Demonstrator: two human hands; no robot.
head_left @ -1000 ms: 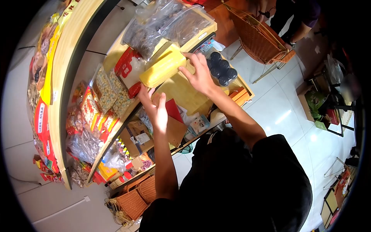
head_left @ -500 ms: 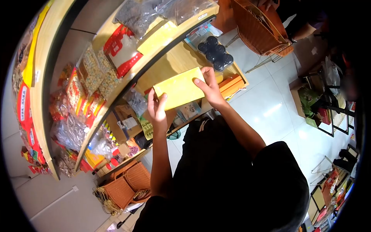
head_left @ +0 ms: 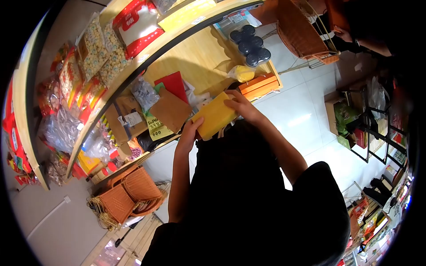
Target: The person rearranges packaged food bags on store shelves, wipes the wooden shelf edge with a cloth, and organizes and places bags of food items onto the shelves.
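Between my two hands is a yellow rectangular package [head_left: 216,116], held close to my body in front of the lower shelf. My left hand [head_left: 191,134] grips its left end, with the thumb on the upper face. At the right end, my right hand [head_left: 243,106] has its fingers on the package. Just behind the package, on the lower shelf, lie a brown cardboard piece [head_left: 171,111] and a red item [head_left: 173,86]. Another yellow package [head_left: 186,14] rests on the upper shelf beside a red and white bag [head_left: 138,27].
Dark-lidded jars [head_left: 250,45] and orange boxes [head_left: 258,86] stand at the shelf's right end. Bagged snacks [head_left: 92,46] fill the left. Wicker baskets [head_left: 133,193] sit lower left; another wicker basket [head_left: 301,35] is upper right, near another person's hand [head_left: 344,33].
The yellow package has moved from the upper shelf area down toward my body, with both hands on it. The view has shifted, and the shelves appear higher and further left.
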